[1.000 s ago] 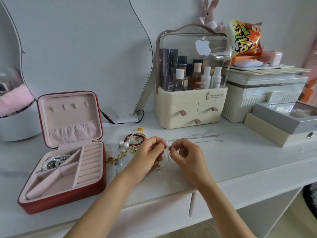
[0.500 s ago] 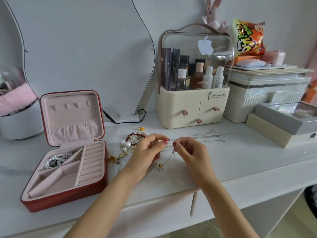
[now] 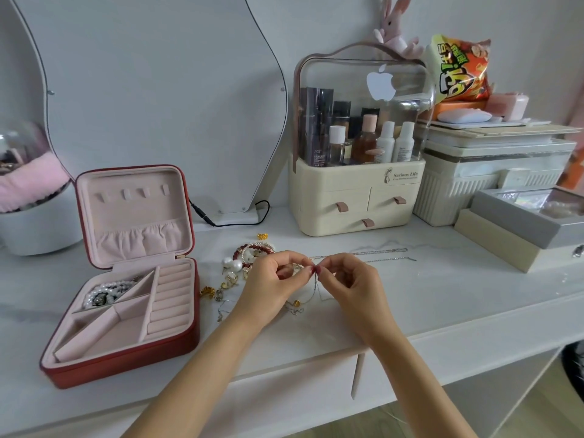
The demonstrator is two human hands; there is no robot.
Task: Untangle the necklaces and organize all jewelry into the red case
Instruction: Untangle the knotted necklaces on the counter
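Tangled necklaces (image 3: 311, 292): thin silver chains lifted off the counter (image 3: 442, 298) between both hands, directly in front of the person. A small gold piece (image 3: 296, 302) hangs or lies at the lower end, touching or just above the surface; which cannot be told. The left hand (image 3: 271, 284) has its grip pinched on the chain at thumb and forefinger; the right hand (image 3: 347, 279) pinches the same chain just beside it, fingertips nearly touching. Judged step: working a knot loose. Untangling is not complete.

Further chains (image 3: 379, 254) lie stretched out on the counter to the right of the hands, roughly straight and apparently separate; whether they are fully free of the held tangle cannot be told.

Loose jewelry left of the hands, not yet stowed: a red bead bracelet (image 3: 252, 249), pearl earrings (image 3: 232, 263), small gold items (image 3: 207, 291) near the case, another gold item (image 3: 262, 236) farther back.

Red case (image 3: 126, 358): open on the counter to the left, lid upright. One rear compartment holds a pearl strand (image 3: 106, 290); the other compartments and ring rolls look vacant, as do the lid hooks.

Assessment: early stage; one item stowed, the bulk outstanding
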